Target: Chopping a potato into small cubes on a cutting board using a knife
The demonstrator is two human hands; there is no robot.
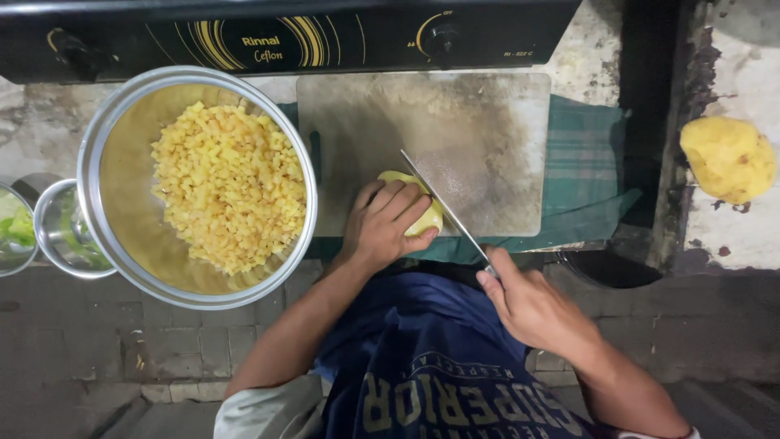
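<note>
A peeled yellow potato piece lies on a worn pale cutting board. My left hand presses down on it, fingers curled over its top. My right hand grips the handle of a knife, whose blade rests against the right side of the potato piece. Left of the board stands a large steel bowl holding many small yellow potato cubes.
A black gas stove runs along the top edge. A green checked cloth lies under the board. A whole peeled potato sits at far right. Two small steel bowls with green bits stand at far left.
</note>
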